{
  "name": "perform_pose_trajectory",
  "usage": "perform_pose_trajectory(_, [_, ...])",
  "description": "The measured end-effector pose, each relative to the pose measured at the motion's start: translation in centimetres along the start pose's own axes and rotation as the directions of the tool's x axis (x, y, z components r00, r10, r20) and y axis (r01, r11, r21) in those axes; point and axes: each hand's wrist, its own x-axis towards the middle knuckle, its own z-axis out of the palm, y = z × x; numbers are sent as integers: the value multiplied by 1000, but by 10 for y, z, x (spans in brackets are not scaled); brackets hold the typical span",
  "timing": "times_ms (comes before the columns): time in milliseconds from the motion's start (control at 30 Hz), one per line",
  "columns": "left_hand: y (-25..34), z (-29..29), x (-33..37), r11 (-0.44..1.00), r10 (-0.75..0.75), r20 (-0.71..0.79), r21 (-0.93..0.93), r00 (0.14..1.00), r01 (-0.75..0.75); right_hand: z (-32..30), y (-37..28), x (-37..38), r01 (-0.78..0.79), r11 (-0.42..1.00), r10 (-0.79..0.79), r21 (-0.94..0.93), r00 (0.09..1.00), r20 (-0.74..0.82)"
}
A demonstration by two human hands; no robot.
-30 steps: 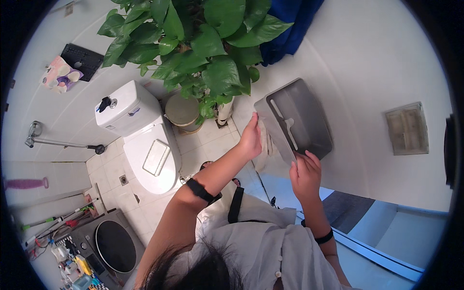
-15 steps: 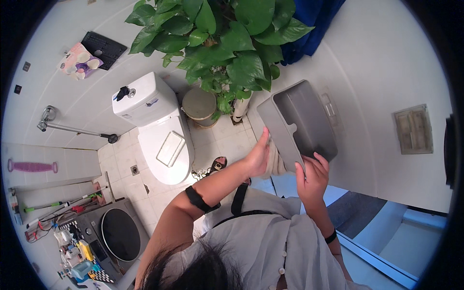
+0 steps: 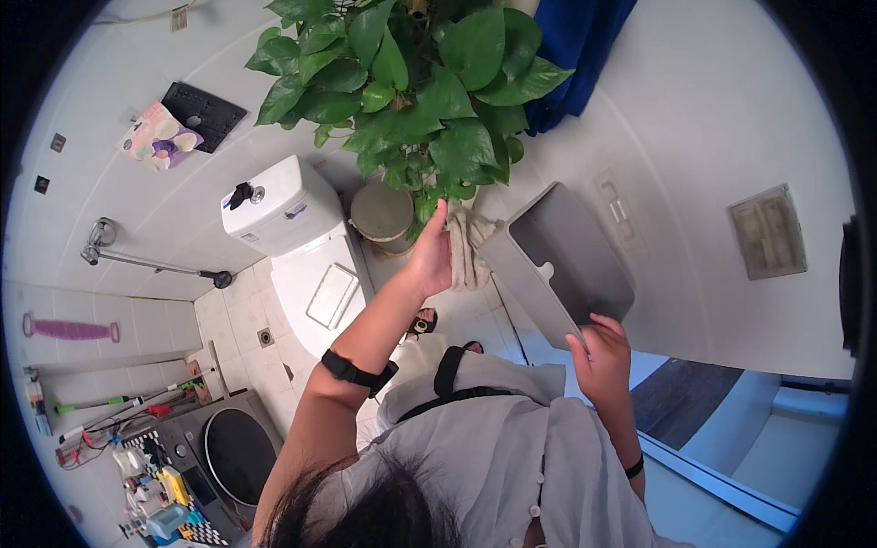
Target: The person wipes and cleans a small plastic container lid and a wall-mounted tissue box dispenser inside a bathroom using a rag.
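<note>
Head view: a person in a light gray top is leaning over a bathroom floor, both bare hands reaching toward the middle of the frame.
Gray box (image 3: 534, 285): it is sitting right of center, tilted, with its hollow side facing the camera and its outer wall facing the person.
Right hand (image 3: 605, 358): it is gripping the box's near corner, right of center, the thumb pressing outside and the fingers hooking over the rim.
Left hand (image 3: 431, 260): it is gripping a beige cloth (image 3: 468, 247) at the center of the frame, the thumb pointing up and the other fingers mostly hiding from the camera.
Cloth: it is hanging just beside the box's left end; whether the two are touching cannot be told.
Plant (image 3: 429, 105): broad green leaves are filling the upper center, a blue fabric (image 3: 583, 64) hanging to their right.
Toilet (image 3: 294, 239): it is standing left of center, a rectangular tray (image 3: 332, 297) resting on its lid.
Bucket (image 3: 382, 213): it is standing between toilet and cloth.
Washing machine (image 3: 239, 457): it is occupying the lower left, bottles crowding its top.
</note>
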Motion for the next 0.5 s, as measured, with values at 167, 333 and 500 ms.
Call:
perform_pose_trajectory(167, [0,-5,5,986,82,-73,150,994,-70,-7,-13,1,11,998,-13,-63,999,-40])
perform_pose_trajectory(333, [-6,-7,4,929,-38,-76,365,996,63,3,-16,-1,44,989,-58,-142,994,-94])
perform_pose_trajectory(500, [1,-6,9,810,-179,-38,562,983,169,5,-15,-4,59,989,-68,-137,996,-62])
